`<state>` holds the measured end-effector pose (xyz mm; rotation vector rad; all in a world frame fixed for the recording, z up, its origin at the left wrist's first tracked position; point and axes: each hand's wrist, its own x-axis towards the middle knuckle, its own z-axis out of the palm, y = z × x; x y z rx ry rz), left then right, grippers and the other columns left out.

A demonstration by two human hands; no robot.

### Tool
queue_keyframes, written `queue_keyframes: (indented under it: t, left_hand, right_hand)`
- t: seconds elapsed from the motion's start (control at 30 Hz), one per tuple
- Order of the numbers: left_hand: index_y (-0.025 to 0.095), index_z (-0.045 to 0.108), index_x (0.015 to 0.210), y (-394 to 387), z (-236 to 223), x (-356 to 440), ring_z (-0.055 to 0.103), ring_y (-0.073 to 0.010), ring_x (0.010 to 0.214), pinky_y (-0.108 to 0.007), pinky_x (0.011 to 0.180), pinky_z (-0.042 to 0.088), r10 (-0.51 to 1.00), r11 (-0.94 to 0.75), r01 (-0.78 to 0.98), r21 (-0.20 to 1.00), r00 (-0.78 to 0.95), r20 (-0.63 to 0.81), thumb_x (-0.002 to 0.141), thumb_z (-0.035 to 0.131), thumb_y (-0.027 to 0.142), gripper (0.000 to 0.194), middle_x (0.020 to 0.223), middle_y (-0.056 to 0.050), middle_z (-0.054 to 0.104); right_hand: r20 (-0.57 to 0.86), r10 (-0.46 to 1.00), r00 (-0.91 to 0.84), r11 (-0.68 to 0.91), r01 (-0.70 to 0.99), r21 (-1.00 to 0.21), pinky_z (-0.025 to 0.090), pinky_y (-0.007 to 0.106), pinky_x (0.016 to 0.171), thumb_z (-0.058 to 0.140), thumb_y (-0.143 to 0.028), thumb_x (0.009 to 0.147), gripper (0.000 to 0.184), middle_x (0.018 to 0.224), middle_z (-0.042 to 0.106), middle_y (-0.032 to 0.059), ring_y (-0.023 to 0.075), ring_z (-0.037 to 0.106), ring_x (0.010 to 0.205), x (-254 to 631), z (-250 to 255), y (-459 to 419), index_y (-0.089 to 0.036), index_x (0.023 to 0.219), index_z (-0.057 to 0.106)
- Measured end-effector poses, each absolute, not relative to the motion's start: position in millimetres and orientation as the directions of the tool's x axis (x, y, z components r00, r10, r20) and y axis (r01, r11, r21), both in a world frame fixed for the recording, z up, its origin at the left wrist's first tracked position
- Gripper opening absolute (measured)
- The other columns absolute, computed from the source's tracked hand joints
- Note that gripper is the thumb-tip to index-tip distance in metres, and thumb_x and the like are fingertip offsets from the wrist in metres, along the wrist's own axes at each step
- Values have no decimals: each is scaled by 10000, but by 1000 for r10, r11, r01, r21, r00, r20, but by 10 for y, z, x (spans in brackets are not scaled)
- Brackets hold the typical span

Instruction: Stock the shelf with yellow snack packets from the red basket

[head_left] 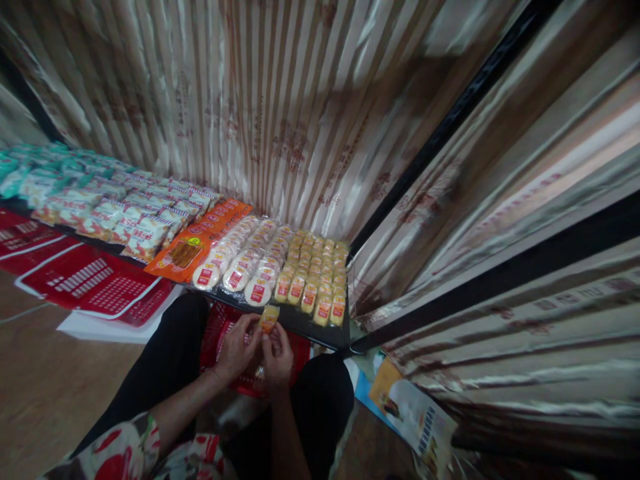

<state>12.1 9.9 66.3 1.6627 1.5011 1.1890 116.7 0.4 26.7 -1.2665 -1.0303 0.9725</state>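
Observation:
Between the fingertips of both hands is a small yellow and orange snack packet [269, 319]. My left hand [237, 347] pinches its left side, and my right hand [278, 360] grips its lower right edge. Just beyond them, rows of small yellow wrapped snacks [310, 293] lie on the black shelf [290, 316]. To their left are rows of round white wrapped crackers [257, 291]. Below the hands, between the knees, sits a red basket [214, 330]; a little shiny wrapping shows inside it, too dim to make out.
An orange snack bag [193, 243] lies beside the crackers. Further left stand several white snack bags [145, 233] and green-white bags [45, 180]. Red baskets [95, 280] rest at the left. A striped curtain [300, 100] hangs behind; a printed bag [410, 413] is on the right.

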Motion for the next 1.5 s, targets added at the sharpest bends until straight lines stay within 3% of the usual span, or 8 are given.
queue_keyframes:
  t: [0.23, 0.7, 0.83, 1.0, 1.3, 1.5]
  left_hand:
    - [213, 574, 1013, 158, 676, 231, 579, -197, 954, -349, 869, 456, 970, -201, 497, 844, -21, 243, 844, 458, 312, 227, 979, -60, 634]
    - [196, 572, 940, 305, 886, 541, 590, -176, 860, -305, 784, 466, 986, -155, 321, 934, -6, 166, 783, 499, 243, 179, 916, -48, 636]
    - [182, 569, 954, 413, 900, 654, 589, -177, 847, -306, 771, 463, 983, -177, 325, 929, 19, 181, 799, 480, 246, 189, 911, -58, 635]
    - [179, 573, 962, 541, 858, 792, 591, -185, 864, -314, 779, 465, 976, -209, 350, 913, 23, 215, 802, 478, 243, 196, 930, -64, 636]
    - [171, 565, 982, 661, 860, 931, 586, -188, 874, -322, 813, 456, 968, -247, 406, 880, 61, 243, 833, 451, 266, 210, 935, -69, 638]
    - [168, 562, 945, 681, 739, 993, 580, -191, 862, -338, 812, 456, 970, -237, 419, 877, 45, 240, 847, 432, 288, 202, 909, -70, 626]
  right_hand:
    - [109, 937, 332, 108, 21, -994, 522, 306, 798, 551, -378, 808, 430, 1063, 657, 118, 185, 637, 935, 1241, 335, 3, -156, 1174, 509]
    - [144, 828, 543, 85, 132, -988, 515, 285, 717, 533, -425, 819, 365, 1022, 639, 119, 160, 631, 806, 1366, 369, 49, -165, 1073, 505]
    - [306, 776, 551, 223, 215, -951, 521, 306, 773, 517, -371, 839, 281, 1193, 552, 155, 182, 608, 942, 1441, 329, 96, -162, 1025, 538]
    - [449, 730, 515, 303, 345, -888, 516, 369, 861, 466, -304, 872, 317, 1275, 470, 194, 231, 541, 1106, 1515, 333, 116, -129, 1129, 526]
    - [508, 674, 535, 279, 453, -847, 510, 413, 884, 434, -329, 891, 357, 1235, 471, 188, 251, 530, 1118, 1564, 342, 199, -121, 1162, 538]
    - [566, 636, 524, 211, 587, -781, 442, 450, 934, 431, -304, 891, 321, 1200, 517, 183, 266, 515, 1141, 1586, 341, 237, -127, 1115, 576]
